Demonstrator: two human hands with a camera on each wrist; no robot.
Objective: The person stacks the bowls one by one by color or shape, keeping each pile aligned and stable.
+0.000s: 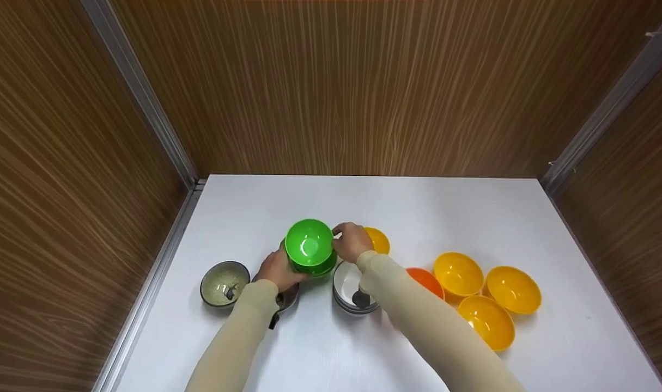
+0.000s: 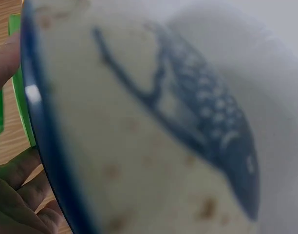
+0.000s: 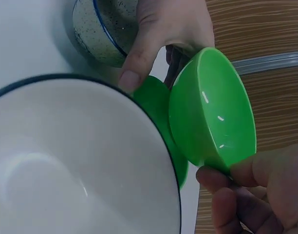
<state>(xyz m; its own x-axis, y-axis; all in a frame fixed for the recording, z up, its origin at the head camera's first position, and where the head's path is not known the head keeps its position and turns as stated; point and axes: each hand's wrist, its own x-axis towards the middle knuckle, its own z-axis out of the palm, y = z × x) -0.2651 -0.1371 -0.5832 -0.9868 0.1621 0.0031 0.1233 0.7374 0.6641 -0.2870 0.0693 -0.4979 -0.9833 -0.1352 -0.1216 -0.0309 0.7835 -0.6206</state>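
Two green bowls are together at the middle of the table. The upper green bowl (image 1: 309,242) is tilted over the lower green bowl (image 1: 324,265), apparently touching it. My right hand (image 1: 353,241) pinches the upper bowl's rim between thumb and fingers, as the right wrist view shows. On the other side, my left hand (image 1: 279,269) grips the lower bowl, its thumb (image 3: 131,80) on the bowl's near side and its fingers partly hidden behind. A stack of white bowls (image 1: 346,280) with dark rims stands below my right hand.
A speckled grey-green bowl (image 1: 224,283) sits at the left. Another dark-rimmed bowl (image 1: 290,298) lies partly under my left wrist. An orange-red bowl (image 1: 426,280) and several yellow bowls (image 1: 459,274) are at the right. One yellow bowl (image 1: 378,239) stands behind my right hand.
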